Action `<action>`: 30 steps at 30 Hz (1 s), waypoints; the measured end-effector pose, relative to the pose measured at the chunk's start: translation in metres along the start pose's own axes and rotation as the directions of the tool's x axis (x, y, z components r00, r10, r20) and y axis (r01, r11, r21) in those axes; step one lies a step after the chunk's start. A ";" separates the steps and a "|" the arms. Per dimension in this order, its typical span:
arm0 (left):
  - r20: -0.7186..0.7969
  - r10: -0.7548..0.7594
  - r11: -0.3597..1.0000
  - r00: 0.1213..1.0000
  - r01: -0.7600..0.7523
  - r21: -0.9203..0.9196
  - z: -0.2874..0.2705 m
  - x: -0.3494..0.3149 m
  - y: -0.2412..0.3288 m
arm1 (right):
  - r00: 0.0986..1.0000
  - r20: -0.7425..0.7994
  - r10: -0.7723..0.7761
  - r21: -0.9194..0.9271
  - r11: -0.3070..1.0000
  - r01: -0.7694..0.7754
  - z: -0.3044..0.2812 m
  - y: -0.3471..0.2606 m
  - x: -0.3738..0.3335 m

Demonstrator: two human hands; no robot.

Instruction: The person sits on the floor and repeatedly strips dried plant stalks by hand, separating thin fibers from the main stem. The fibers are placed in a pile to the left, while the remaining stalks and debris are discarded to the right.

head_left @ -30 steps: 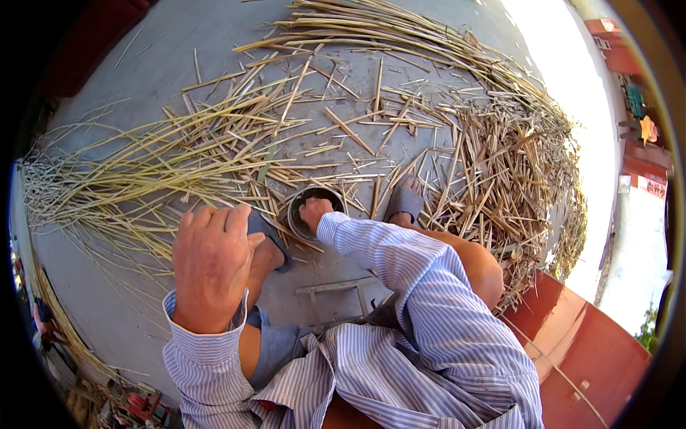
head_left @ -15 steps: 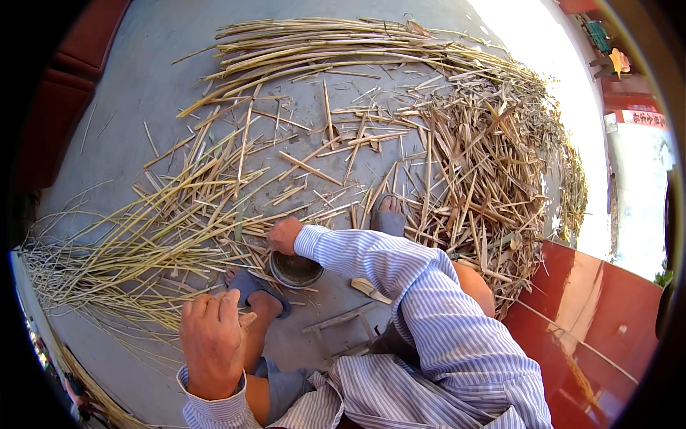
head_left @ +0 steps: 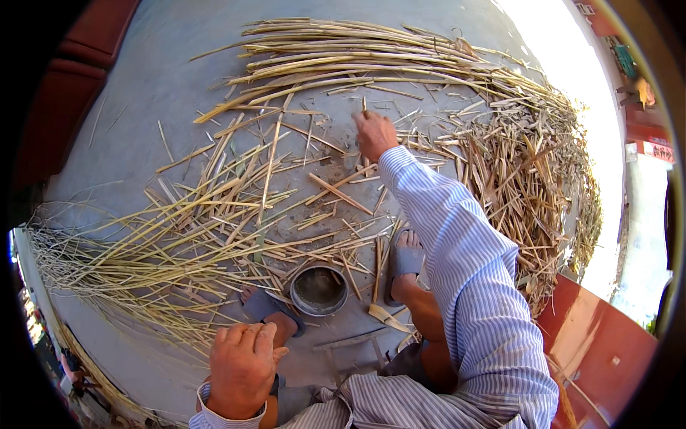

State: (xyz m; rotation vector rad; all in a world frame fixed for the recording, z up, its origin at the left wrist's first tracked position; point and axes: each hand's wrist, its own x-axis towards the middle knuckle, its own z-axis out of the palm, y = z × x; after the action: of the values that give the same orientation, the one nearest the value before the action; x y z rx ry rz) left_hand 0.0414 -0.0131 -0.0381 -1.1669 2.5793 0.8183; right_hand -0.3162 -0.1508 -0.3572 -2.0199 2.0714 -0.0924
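My right hand (head_left: pixel 375 136) is stretched far forward over the floor, its fingers closed on a short dry stalk piece (head_left: pixel 364 104) whose tip shows beyond them. Close to my body, my left hand (head_left: pixel 243 368) is curled, fingertips together; whatever it may hold is hidden. Between my feet stands a round metal bowl (head_left: pixel 294 294) with murky contents. Long thin yellowish stalks (head_left: pixel 171 250) with wispy ends lie to the left, and split pieces (head_left: pixel 339 191) are scattered ahead of the bowl.
A bundle of long dry stalks (head_left: pixel 343 61) lies at the far side. Dry husks and leaves (head_left: pixel 514 171) are heaped on the right. My sandaled feet (head_left: pixel 407 261) flank the bowl. Red furniture (head_left: pixel 61 107) stands at the left edge, with red panels (head_left: pixel 607 343) at lower right.
My right hand has moved from beside the bowl forward to the stalk piece, leaving the bowl in full view. My left hand stays curled near my body. The whole view has shifted slightly.
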 end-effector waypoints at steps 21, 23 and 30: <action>0.164 -0.064 0.997 0.984 0.071 -0.039 0.008 0.064 -0.061 | 0.969 0.233 0.081 -0.371 0.929 0.011 -0.026 0.048 0.207; 0.143 -0.034 0.999 0.989 0.037 -0.021 0.009 0.062 -0.061 | 0.961 0.272 0.056 -0.372 0.927 0.052 -0.031 0.053 0.189; 0.042 -0.015 1.000 0.999 0.016 -0.025 0.003 0.048 -0.040 | 0.952 0.240 0.192 -0.273 0.954 -0.124 -0.004 0.049 0.060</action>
State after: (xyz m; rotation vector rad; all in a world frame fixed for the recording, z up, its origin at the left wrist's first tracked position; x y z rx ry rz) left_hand 0.0387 -0.0636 -0.0754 -1.1632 2.5302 0.8644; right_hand -0.3659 -0.2087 -0.3717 -1.8641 2.1486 0.4715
